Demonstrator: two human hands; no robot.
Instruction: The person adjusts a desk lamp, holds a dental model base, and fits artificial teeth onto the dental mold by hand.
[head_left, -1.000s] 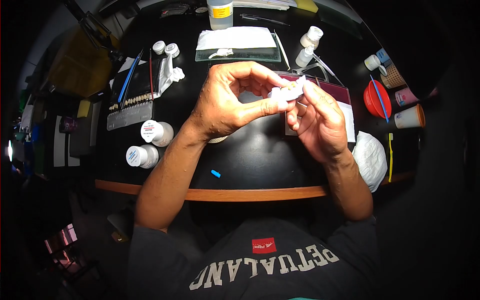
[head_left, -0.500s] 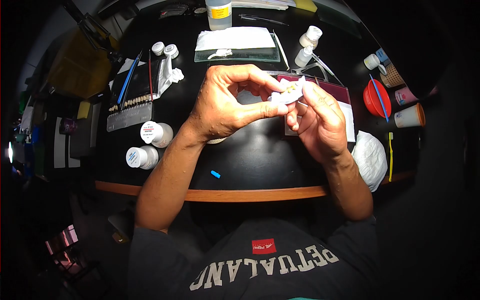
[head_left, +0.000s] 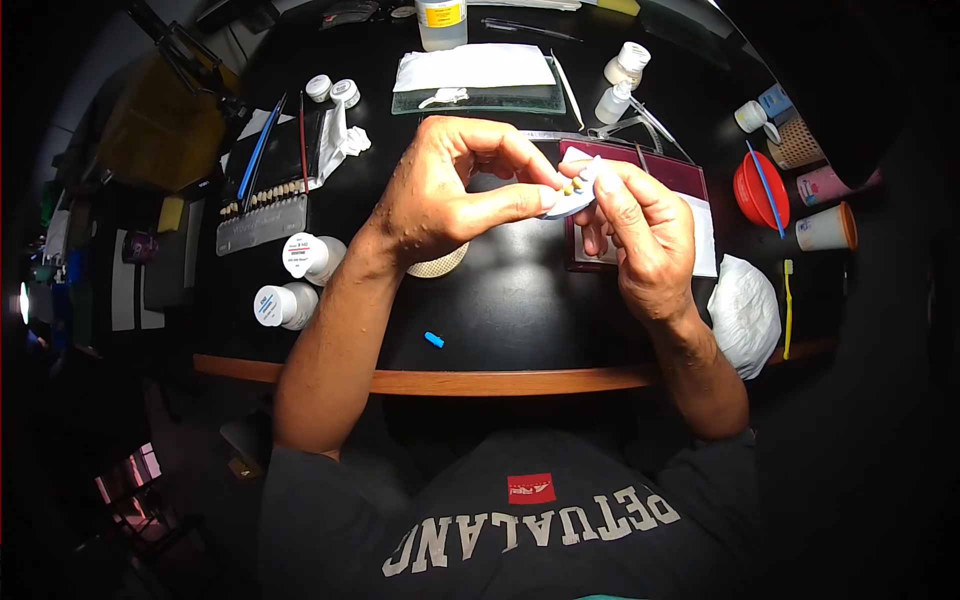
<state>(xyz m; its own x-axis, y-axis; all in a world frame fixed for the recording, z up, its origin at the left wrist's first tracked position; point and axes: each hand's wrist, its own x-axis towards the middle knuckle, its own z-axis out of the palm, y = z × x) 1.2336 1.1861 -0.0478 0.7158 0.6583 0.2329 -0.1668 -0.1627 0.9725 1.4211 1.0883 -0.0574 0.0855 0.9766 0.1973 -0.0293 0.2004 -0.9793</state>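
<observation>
Over the middle of the table, a small pale bluish-white dental cast with yellowish teeth on it is held between both hands. My left hand pinches its left end between thumb and forefinger. On the other side, my right hand grips the cast with thumb and fingers, which cover part of it. Just beyond my right hand lies a dark red case. Below my left wrist sits a round, dotted beige pad, partly hidden. A small blue cap lies near the table's front edge.
White-lidded jars stand left of my left forearm, near a tooth shade guide and brushes. A glass slab with white paper lies at the back. To the right are a red bowl, a cup and a yellow toothbrush.
The cast has turned in my fingers, showing more of its smooth underside edge. My left fingers have shifted along it, and the dotted pad shows more below my wrist.
</observation>
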